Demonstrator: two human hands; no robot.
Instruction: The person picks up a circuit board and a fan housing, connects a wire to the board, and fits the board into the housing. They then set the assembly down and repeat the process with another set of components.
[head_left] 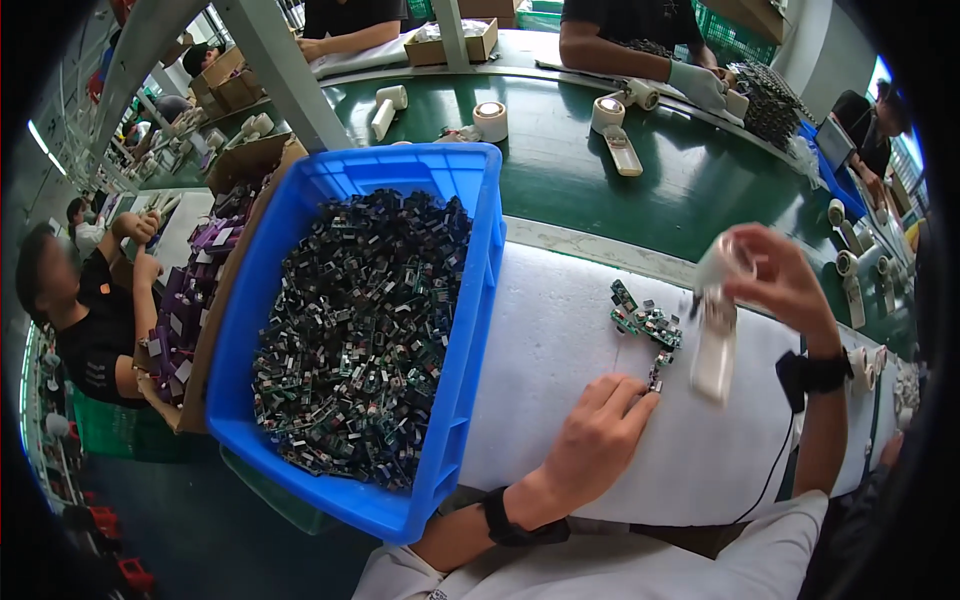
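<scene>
My right hand [792,285] is raised over the right side of the white work surface [540,330]. Its fingers close around the round head of a white plastic housing [716,355], whose long open handle hangs downward and is slightly blurred. My left hand [597,435] rests low on the surface, thumb and forefinger pinched on a small circuit board [657,374]. Just beyond it lies a loose cluster of green circuit boards [645,318]. Left of my left hand stands a large blue bin [478,335] with a heap of small circuit boards [365,330] inside.
A green conveyor belt [555,150] runs past the far edge, carrying several white housings [622,150]. Beyond the bin is a cardboard box [225,300] with purple parts. Co-workers sit across the belt and at the left. A dark cable [775,470] hangs near my right wrist.
</scene>
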